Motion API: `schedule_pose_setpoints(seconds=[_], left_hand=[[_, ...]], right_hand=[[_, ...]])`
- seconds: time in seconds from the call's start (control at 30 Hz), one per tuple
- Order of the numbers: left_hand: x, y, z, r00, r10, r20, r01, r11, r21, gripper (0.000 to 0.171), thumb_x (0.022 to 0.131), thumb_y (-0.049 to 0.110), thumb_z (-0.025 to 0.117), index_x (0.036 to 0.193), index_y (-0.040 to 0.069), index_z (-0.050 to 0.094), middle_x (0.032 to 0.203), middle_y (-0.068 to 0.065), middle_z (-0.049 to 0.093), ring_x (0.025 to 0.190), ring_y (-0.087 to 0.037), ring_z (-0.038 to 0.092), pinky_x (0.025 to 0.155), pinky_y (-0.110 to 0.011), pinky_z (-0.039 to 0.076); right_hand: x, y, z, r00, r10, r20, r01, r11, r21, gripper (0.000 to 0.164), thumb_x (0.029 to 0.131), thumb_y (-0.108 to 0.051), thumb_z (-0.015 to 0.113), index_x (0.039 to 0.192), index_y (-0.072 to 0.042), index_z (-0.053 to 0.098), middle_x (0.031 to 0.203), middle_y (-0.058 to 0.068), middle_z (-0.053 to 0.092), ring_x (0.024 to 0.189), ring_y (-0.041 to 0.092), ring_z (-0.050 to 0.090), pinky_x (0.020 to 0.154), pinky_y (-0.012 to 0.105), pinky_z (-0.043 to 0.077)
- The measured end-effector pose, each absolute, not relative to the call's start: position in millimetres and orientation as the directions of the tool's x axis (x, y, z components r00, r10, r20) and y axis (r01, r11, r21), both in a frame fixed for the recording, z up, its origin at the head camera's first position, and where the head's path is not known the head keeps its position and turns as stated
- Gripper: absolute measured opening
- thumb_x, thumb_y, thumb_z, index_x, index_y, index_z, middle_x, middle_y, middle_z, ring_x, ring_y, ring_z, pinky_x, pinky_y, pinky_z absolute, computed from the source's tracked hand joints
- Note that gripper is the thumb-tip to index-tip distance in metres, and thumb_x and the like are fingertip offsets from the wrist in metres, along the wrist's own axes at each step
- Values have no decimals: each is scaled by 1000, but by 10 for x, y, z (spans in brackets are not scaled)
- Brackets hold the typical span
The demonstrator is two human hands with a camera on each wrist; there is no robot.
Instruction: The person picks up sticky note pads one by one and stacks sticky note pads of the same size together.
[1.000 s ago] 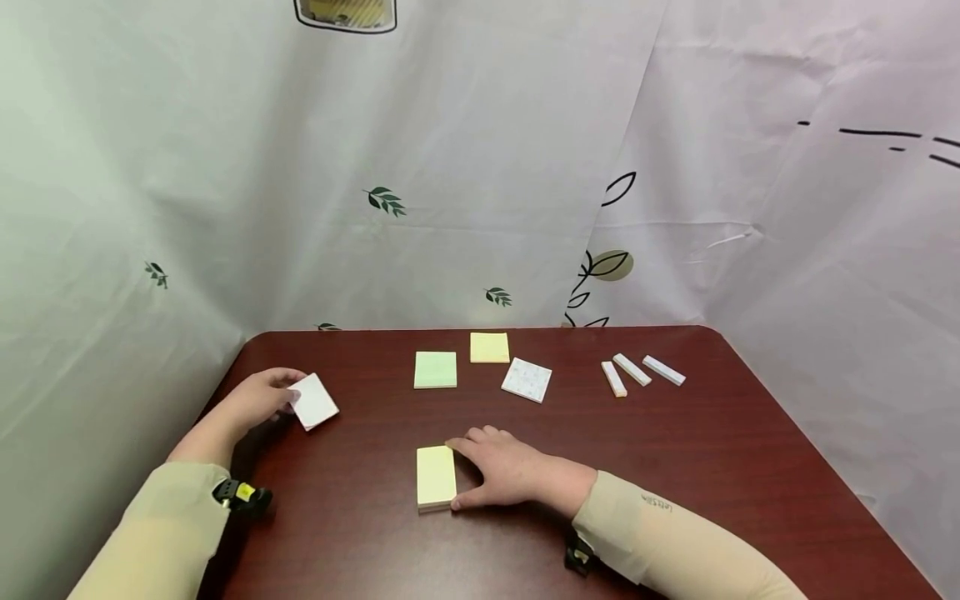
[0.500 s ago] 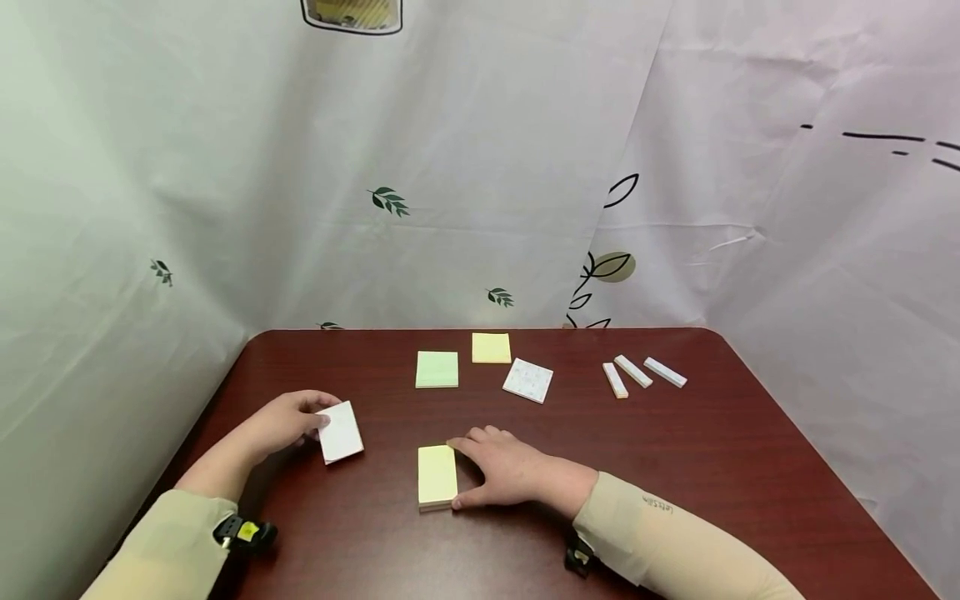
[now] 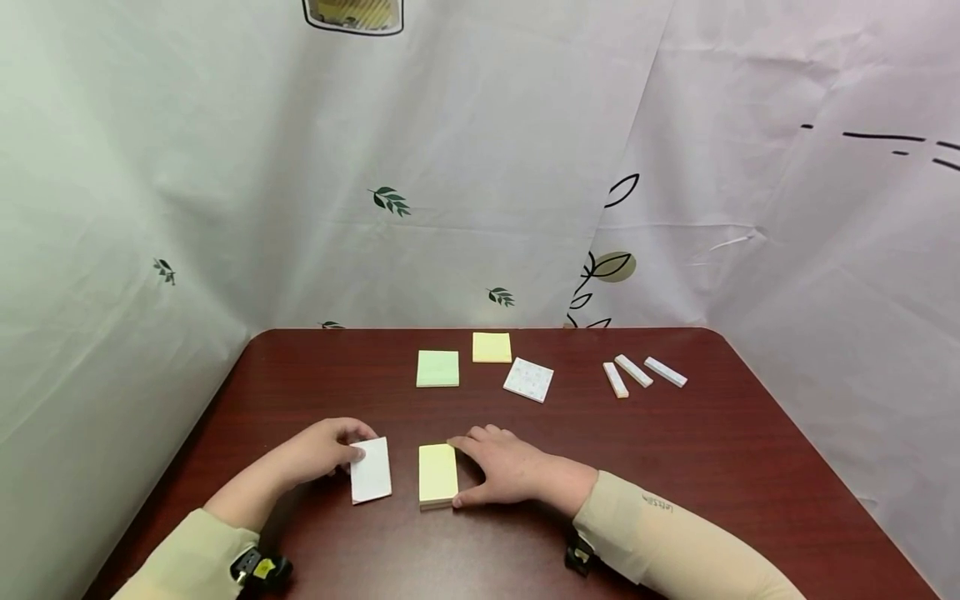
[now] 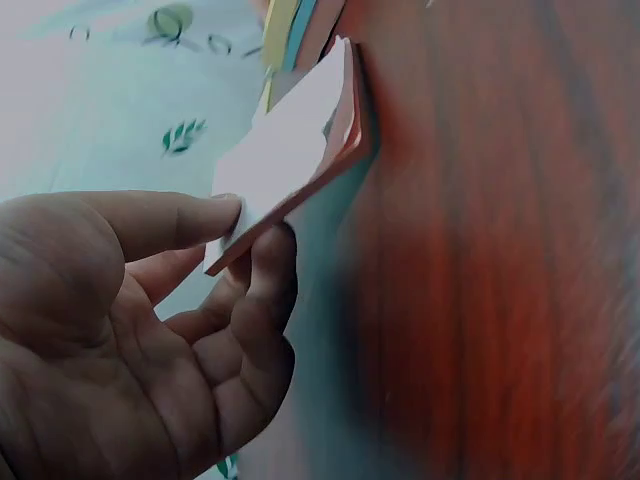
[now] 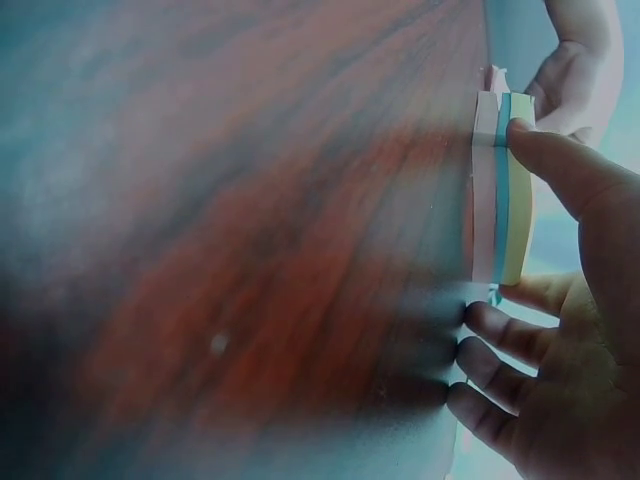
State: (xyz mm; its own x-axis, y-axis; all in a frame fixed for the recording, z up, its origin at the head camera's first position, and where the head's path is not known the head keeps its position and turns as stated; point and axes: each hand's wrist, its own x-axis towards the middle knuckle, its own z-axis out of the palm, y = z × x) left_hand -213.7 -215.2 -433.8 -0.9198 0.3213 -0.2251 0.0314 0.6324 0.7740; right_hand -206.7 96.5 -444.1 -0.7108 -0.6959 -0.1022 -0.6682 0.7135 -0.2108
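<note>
L grip (image 3: 318, 450) pinches white pad (image 3: 372, 472) btwn thumb & fingers; pad is just L of, and apart from, the pad stack (image 3: 438, 475) (yellow top; blue & pink layers below). R grip (image 3: 504, 468) grasps stack on bench (image 3: 435, 558), thumb at near R corner, index at far R corner. Bench rear: green pad (image 3: 438, 368), yellow pad (image 3: 492, 347), patterned pad (image 3: 528, 380); rear R: 3 narrow blocks (image 3: 633, 371)

Three square pads (image 3: 438, 368), three strips (image 3: 633, 371), one stack (image 3: 438, 473), one held pad (image 3: 373, 475).
</note>
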Motion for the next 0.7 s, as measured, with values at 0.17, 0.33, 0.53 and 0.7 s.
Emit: schedule_pose_setpoints(seconds=[0.17,0.33,0.53,0.7], left_hand=[[-2081,-2013,-4375,-939,293,-178,90,712,697,14,86,5,72,97,12,68,85,-1,60,77,-17,52,68,-34,43],[-2040,-1911,-4388,-956,255,-146,108,767,632,13,85,7,73,93,14,67,85,0,60,77,-17,52,69,-35,44],[-2019,-1847,-4423,-970,219,-107,131,838,530,13,83,10,74,93,16,69,91,-2,59,81,-19,54,72,-38,45],[-1998,-1824,-4440,-975,205,-86,146,882,448,15,83,14,76,97,18,72,97,-3,60,88,-22,58,73,-42,47]], right_hand=[[-2064,961,-4438,-711,-695,-102,-668,714,-210,83,84,-66,65,148,-18,45,123,-4,54,109,14,50,97,33,42],[-2066,962,-4437,-711,-696,-99,-670,714,-204,82,84,-66,65,148,-18,45,124,-4,54,109,14,50,98,33,42],[-2071,963,-4445,-710,-698,-94,-673,712,-203,82,84,-66,65,147,-18,46,123,-4,54,108,14,50,97,33,42],[-2075,964,-4450,-710,-697,-96,-672,712,-202,83,84,-67,65,148,-18,45,124,-4,54,109,14,50,97,34,42]])
